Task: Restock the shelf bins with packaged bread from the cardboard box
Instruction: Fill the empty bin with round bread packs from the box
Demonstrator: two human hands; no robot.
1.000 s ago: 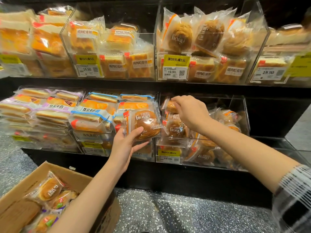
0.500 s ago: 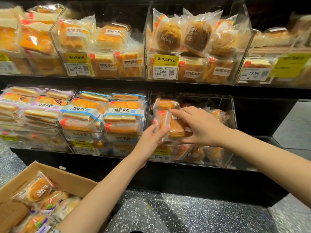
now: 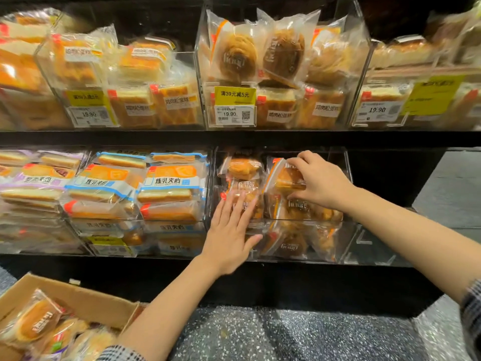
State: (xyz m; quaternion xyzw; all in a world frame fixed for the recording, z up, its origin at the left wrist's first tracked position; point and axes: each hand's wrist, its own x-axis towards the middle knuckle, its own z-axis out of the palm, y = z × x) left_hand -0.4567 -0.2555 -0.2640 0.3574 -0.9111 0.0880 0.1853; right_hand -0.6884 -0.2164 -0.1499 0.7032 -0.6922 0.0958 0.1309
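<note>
Black store shelving [image 3: 234,138] lined with clear bins. Lower left: cardboard box [image 3: 78,299] on speckled floor, holding wrapped buns [image 3: 35,324]. Left hand [image 3: 230,231] flat, fingers straight, pressing against front of lower bin [image 3: 346,162]. Right hand [image 3: 321,181] inside that bin, pinching bread packet [image 3: 286,177] atop stacked packets.

Both arms reaching forward, bare from wrist to near the elbow, sleeves at the lower edge. Left hand [image 3: 230,237] flat, palm forward, fingers [image 3: 235,211] straight and slightly spread, pointing up. Right hand [image 3: 321,179] higher, back up, fingers curled, thumb beneath, pinching. Right forearm slanting in from the lower right.
</note>
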